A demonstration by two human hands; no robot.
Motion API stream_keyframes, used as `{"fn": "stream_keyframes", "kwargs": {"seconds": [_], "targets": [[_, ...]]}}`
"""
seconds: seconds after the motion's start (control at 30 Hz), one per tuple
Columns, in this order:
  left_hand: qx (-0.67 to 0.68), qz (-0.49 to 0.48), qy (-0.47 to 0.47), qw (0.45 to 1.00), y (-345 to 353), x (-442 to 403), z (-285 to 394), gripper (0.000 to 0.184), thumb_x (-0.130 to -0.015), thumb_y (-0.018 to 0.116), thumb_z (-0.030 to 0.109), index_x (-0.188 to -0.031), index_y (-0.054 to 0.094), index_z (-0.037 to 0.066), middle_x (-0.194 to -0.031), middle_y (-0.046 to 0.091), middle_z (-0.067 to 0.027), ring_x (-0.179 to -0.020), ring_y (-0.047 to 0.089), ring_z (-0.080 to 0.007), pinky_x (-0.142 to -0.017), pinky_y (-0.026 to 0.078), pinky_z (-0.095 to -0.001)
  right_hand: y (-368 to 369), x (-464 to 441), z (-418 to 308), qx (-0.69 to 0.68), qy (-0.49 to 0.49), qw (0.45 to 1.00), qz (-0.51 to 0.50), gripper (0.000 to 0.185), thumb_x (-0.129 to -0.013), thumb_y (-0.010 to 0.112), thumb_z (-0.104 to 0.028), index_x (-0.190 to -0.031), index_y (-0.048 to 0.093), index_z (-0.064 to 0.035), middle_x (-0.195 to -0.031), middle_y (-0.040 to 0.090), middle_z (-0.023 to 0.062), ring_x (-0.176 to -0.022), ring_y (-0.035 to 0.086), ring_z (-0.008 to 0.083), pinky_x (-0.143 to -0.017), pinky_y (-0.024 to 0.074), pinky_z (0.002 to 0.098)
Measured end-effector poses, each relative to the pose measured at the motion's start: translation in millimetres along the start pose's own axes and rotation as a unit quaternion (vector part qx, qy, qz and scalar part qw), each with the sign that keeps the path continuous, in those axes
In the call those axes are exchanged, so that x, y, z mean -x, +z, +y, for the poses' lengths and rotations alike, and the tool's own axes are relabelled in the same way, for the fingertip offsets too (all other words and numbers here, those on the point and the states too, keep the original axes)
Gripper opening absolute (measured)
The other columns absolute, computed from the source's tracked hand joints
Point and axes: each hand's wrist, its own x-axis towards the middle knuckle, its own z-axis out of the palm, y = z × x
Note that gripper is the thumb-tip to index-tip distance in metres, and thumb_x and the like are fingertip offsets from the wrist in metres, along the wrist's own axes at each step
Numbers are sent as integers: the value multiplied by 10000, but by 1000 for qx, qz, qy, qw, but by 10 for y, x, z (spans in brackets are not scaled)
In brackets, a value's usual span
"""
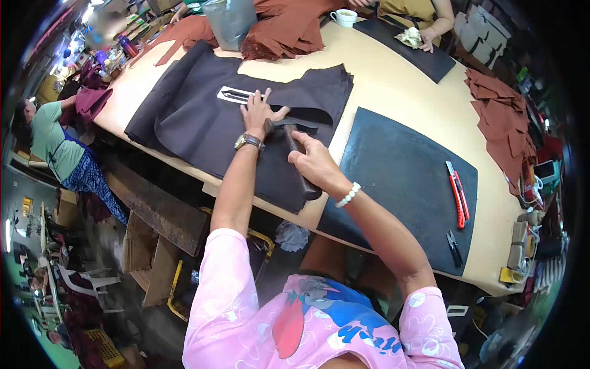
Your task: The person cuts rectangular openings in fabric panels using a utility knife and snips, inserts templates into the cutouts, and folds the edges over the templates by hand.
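My left hand lies flat, fingers spread, on a stack of dark cloth pieces, its fingertips at a white slotted template. A watch is on that wrist. Just to the right, my right hand is closed around the long dark brown handle of a hammer-like tool. The tool's metal end lies by my left thumb, over the cloth; its exact shape is hard to make out. One cloth edge curls up beyond it.
A black mat on the right bears red-handled cutters and small black snips. Rust-coloured cloth, a grey bucket and a white cup stand at the back. Another person's hand is across the table; one person stands left.
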Motion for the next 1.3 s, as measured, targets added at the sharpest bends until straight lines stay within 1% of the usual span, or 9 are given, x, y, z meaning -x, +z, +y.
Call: {"fn": "stream_keyframes", "kwargs": {"seconds": [0.17, 0.3, 0.47, 0.5, 0.7, 0.77, 0.93, 1.13, 1.3], "targets": [[36, -69, 53, 996, -176, -201, -307, 432, -870, 460, 225, -1281, 468, 93, -1285, 512, -139, -1186, 476, -259, -908, 382, -556, -69, -265, 6, 113, -2, 992, 59, 564, -760, 528, -193, -1263, 427, 40, -1093, 487, 370, -1015, 512, 500, -925, 414, 458], [6, 40, 157, 987, -16, -103, -451, 392, -900, 449, 248, -1259, 482, 93, -1307, 500, -100, -1186, 470, -246, -931, 365, -524, -92, -627, 15, 112, 92, 983, 114, 537, -783, 525, -195, -1265, 426, 22, -1169, 433, 358, -1004, 543, 468, -904, 447, 450], [-46, 34, 103, 993, 19, 24, -334, 464, -938, 402, 338, -1348, 418, 122, -1417, 388, -69, -1303, 359, -237, -1044, 259, -509, -33, -879, 166, 87, 140, 956, 243, 617, -810, 510, -170, -1353, 281, 13, -1209, 357, 314, -873, 603, 451, -824, 494, 447], [-48, 33, 98, 993, 30, 8, -343, 464, -936, 408, 336, -1349, 419, 125, -1418, 389, -61, -1302, 360, -235, -1046, 257, -505, -49, -839, 130, 74, 152, 960, 223, 630, -805, 501, -144, -1352, 259, 55, -1201, 362, 309, -990, 556, 458, -879, 458, 447], [33, 70, 168, 983, -77, 9, -336, 431, -883, 494, 254, -1266, 483, 58, -1298, 496, -168, -1203, 471, -308, -991, 361, -421, 237, -84, 144, 310, -42, 938, 148, 566, -800, 556, -235, -1252, 418, 78, -1427, 194, 293, -1322, 174, 479, -1050, 195, 589], [-43, 196, 280, 939, -138, 16, -269, 398, -858, 525, 198, -1207, 524, 7, -1260, 508, -212, -1195, 472, -335, -981, 370, -434, 101, 574, 11, 259, -129, 949, 127, 558, -780, 604, -232, -1248, 455, 32, -1419, 240, 265, -1325, 182, 471, -1061, 177, 582], [-181, 181, 270, 928, -230, 68, -153, 426, -886, 522, 217, -1285, 491, 69, -1368, 422, -168, -1248, 413, -320, -1004, 340, -422, -590, 2118, 262, 324, -237, 843, 357, 515, -752, 659, -180, -1224, 502, -50, -1362, 366, 217, -1305, 279, 435, -1039, 228, 580], [57, 24, 240, 969, -468, 791, 640, 516, -897, 549, 267, -1334, 419, 24, -1401, 355, -218, -1296, 337, -355, -1059, 273, -427, -1325, 4095, 1130, 410, 178, 678, 584, 377, -763, 622, -159, -1112, 556, -32, -1204, 474, 186, -1168, 411, 383, -955, 326, 482], [169, -64, 351, 919, -644, 2100, 1807, 489, -875, 601, 242, -1281, 475, 2, -1378, 378, -238, -1295, 333, -374, -1060, 260, -443, -1155, 5498, 2035, 334, 432, 533, 647, 338, -786, 616, -147, -1102, 593, -29, -1211, 501, 187, -1156, 458, 333, -950, 360, 441]]}}
